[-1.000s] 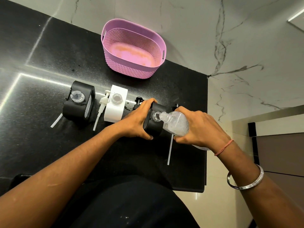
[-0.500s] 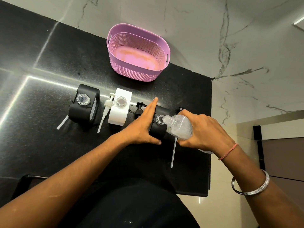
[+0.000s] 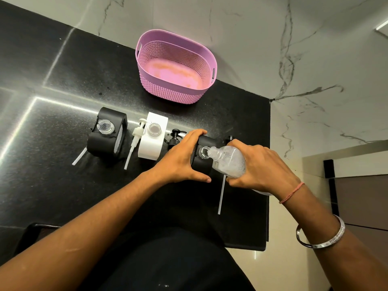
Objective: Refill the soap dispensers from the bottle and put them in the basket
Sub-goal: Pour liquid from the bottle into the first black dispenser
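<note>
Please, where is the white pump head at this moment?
In the head view the white pump head lies on the black counter, left of centre, between the far-left black dispenser and the white dispenser, close against the white one.

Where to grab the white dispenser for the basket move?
Judging by its pose: grip the white dispenser across its two flat side faces, from above. It stands upright, neck open. The white pump lies close on its left, so mind that side.

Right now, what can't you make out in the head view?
- Base of the bottle: covered by the right hand.
- Fill level in the black dispenser gripped by the left hand: opaque walls.
- Black pump: partly behind the left hand.
</note>
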